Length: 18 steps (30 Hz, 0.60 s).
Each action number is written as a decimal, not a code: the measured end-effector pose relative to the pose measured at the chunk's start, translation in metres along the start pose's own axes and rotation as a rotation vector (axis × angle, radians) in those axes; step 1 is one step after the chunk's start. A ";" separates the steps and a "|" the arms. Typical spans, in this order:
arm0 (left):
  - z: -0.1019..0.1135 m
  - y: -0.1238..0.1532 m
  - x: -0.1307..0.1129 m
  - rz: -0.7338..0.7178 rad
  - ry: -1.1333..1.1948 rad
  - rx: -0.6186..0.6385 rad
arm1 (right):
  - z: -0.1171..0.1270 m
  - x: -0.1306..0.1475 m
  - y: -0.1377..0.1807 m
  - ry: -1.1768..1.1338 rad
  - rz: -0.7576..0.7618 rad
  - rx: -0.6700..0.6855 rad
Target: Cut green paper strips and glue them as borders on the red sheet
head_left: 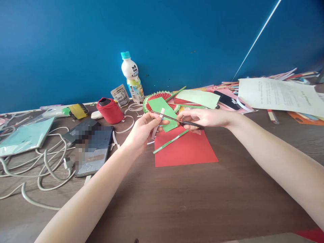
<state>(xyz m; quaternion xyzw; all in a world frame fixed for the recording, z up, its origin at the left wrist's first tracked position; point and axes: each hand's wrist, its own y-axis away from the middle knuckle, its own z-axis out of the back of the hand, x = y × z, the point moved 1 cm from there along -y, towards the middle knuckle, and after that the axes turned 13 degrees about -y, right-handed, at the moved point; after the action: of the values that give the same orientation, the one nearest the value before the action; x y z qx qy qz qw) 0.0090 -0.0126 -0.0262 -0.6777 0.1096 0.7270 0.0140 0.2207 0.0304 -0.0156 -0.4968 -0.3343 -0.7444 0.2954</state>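
My left hand [143, 130] pinches a piece of green paper [163, 109] with a white strip on it, held above the table. My right hand [202, 118] grips black scissors [177, 120] whose blades reach left across the green paper. Below both hands a red paper sheet [187, 150] lies flat on the brown table [177, 202], with a thin green paper stick [170, 142] across its upper left corner. Behind the green piece sits a red and green pleated paper fan [154, 98].
A white drink bottle [132, 77] stands against the blue wall. A red pouch [110, 110], a dark tablet [95, 148], white cables [43, 168] and a pale blue book [24, 136] lie at left. Paper sheets [275, 94], a black phone [226, 100] and coloured paper lie at right.
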 end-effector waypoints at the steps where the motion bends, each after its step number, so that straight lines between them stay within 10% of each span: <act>1: 0.000 0.000 0.000 0.001 0.001 0.000 | 0.000 0.000 0.000 0.000 0.002 -0.001; 18: 0.001 -0.001 0.002 -0.004 0.004 0.011 | 0.003 -0.003 0.000 0.032 0.051 -0.023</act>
<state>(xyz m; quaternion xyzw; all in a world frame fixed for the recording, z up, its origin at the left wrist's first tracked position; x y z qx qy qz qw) 0.0078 -0.0119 -0.0281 -0.6792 0.1119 0.7251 0.0189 0.2235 0.0335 -0.0180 -0.4966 -0.3081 -0.7484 0.3137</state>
